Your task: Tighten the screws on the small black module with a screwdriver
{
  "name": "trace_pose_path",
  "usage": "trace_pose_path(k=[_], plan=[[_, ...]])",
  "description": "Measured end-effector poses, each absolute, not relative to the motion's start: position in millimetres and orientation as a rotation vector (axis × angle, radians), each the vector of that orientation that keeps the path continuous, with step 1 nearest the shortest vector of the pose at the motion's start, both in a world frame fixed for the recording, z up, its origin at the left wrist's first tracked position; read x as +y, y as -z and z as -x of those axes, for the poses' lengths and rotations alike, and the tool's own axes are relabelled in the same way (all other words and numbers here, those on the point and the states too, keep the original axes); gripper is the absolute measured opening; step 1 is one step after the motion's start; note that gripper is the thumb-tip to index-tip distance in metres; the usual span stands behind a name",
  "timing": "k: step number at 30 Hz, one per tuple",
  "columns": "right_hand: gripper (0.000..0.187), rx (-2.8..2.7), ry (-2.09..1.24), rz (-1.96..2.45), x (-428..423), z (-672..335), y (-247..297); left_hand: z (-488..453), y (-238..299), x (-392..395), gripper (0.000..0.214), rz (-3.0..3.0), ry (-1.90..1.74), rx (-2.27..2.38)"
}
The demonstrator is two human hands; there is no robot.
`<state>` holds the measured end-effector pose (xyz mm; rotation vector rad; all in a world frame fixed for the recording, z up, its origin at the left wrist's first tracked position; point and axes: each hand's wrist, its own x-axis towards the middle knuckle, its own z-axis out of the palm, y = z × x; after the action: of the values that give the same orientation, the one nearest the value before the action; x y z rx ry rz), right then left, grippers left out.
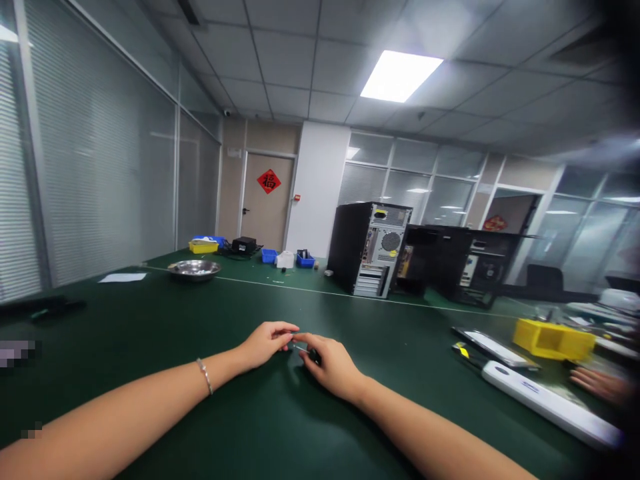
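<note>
Over the green tabletop, my two hands meet near the middle of the view. My right hand is closed around a screwdriver, whose black handle is mostly hidden in the palm. Its thin metal shaft points left toward my left fingertips, and my right index finger reaches out along it. My left hand has its fingers pinched together by the shaft's tip. Whatever lies between those fingertips is too small to make out.
Computer cases stand at the back right. A steel bowl and blue trays sit at the back. On the right are a white power strip, a yellow bin and another person's hand.
</note>
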<state>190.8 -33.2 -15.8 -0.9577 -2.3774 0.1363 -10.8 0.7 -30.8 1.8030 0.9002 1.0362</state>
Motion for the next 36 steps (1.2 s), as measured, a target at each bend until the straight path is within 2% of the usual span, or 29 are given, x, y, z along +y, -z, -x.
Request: trace_pose_path(k=[21, 36], plan=[[0.044, -2.47, -0.159, 0.933, -35.9, -195.3, 11.8, 11.7, 32.5, 2.0, 0.039, -1.905, -0.977, 0.922], [0.039, -2.439, -0.282, 0.887, -28.3, -200.0, 13.5, 7.6, 29.4, -1.9, 0.034, -1.941, -0.952, 0.916]])
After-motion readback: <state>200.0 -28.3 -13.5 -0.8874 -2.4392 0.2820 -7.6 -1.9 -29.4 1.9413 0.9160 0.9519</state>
